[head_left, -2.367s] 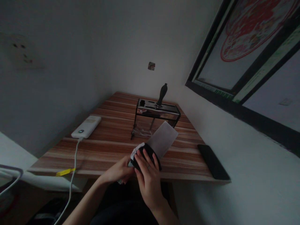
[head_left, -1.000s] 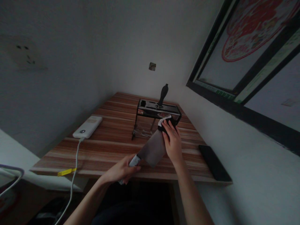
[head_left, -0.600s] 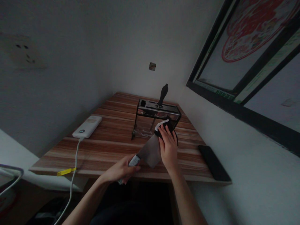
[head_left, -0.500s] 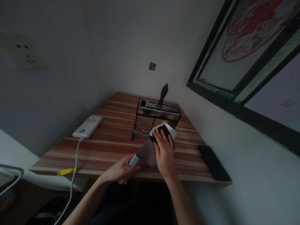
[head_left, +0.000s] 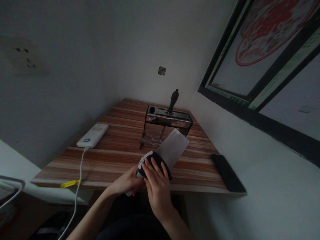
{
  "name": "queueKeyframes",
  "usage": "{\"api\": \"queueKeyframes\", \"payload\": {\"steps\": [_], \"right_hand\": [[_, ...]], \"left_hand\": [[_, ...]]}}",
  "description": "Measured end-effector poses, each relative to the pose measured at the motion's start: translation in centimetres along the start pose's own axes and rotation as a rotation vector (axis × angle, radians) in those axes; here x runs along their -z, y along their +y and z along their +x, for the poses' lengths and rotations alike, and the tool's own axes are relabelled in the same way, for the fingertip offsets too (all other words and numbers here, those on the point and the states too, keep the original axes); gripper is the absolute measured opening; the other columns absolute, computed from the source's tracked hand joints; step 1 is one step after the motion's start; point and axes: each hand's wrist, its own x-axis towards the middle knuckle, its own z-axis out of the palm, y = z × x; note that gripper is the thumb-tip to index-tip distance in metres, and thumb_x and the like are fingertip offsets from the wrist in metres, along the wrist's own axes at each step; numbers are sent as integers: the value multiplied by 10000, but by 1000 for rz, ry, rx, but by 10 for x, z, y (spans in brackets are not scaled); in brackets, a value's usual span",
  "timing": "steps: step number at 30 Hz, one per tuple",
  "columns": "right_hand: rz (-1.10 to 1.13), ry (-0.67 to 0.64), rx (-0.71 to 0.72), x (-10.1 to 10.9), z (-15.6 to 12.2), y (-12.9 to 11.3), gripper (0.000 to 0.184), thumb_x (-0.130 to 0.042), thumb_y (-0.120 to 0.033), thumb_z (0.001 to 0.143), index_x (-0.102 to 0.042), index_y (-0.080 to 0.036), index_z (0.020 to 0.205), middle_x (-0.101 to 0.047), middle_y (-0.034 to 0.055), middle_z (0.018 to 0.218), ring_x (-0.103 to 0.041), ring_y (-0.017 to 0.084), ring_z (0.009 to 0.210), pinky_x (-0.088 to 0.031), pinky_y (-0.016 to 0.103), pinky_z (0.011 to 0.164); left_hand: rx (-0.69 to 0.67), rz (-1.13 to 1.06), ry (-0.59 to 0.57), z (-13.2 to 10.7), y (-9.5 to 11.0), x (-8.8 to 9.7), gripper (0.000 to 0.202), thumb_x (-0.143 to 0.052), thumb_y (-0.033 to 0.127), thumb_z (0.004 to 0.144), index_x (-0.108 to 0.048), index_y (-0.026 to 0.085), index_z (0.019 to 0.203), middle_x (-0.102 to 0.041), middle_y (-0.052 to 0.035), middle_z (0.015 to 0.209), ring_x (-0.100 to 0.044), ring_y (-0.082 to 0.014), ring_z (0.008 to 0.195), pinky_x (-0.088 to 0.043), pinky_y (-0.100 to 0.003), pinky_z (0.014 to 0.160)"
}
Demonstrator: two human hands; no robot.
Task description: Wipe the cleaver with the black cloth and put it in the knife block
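My left hand point(head_left: 127, 182) is closed round the handle of a cleaver, whose broad grey blade point(head_left: 174, 146) slants up to the right over the table. My right hand point(head_left: 158, 186) presses a black cloth with a white edge point(head_left: 152, 165) onto the blade near the handle, fingers close together on top. The cloth covers the lower blade and most of the handle. Just beyond the blade tip stands a clear-sided knife holder point(head_left: 165, 124) with a dark metal top. One black-handled tool point(head_left: 173, 101) sticks up from its slots.
A white power bank point(head_left: 93, 135) with a white cable point(head_left: 79, 180) lies on the left of the wood-grain table point(head_left: 120, 133). A yellow tag point(head_left: 70, 183) sits by the front edge. At the right edge rests a black phone-like slab point(head_left: 228, 173). Walls and a framed window point(head_left: 240, 83) enclose the table.
My right hand has slid the cloth down the blade toward the handle, baring the blade's far end. My left hand stays in nearly the same place, holding the cleaver.
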Motion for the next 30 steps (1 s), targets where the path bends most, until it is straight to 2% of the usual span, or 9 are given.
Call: {"api": "queueKeyframes", "payload": {"steps": [8,13,19,30], "right_hand": [[17,-47,4,3,0,4,507,-377,-44,931,-363,-196,1414,-458,27,1425,-295,177,1380,-153,432,1152],[-1,-82,36,6,2,12,517,-371,-49,935,-344,-207,1427,-453,11,1430,-272,168,1388,-115,410,1156],[-37,-39,42,10,10,28,505,-370,-72,947,-343,-219,1429,-465,31,1422,-297,179,1379,-148,433,1144],[-73,42,11,28,40,67,452,-356,-126,974,-374,-241,1412,-470,25,1418,-310,177,1373,-179,449,1136]], "left_hand": [[-19,26,-10,-1,7,-1,159,-570,238,715,-558,127,829,-479,73,400,-377,-51,304,-316,-141,320],[-18,28,0,-1,13,-6,254,-600,370,764,-528,138,841,-457,84,399,-358,-43,297,-309,-137,309],[-26,39,-42,0,17,-5,343,-621,445,782,-480,159,909,-459,100,461,-361,-34,302,-311,-130,295],[-23,25,-68,0,21,-5,355,-609,434,799,-479,161,985,-418,110,495,-349,-26,320,-298,-115,291]]}}
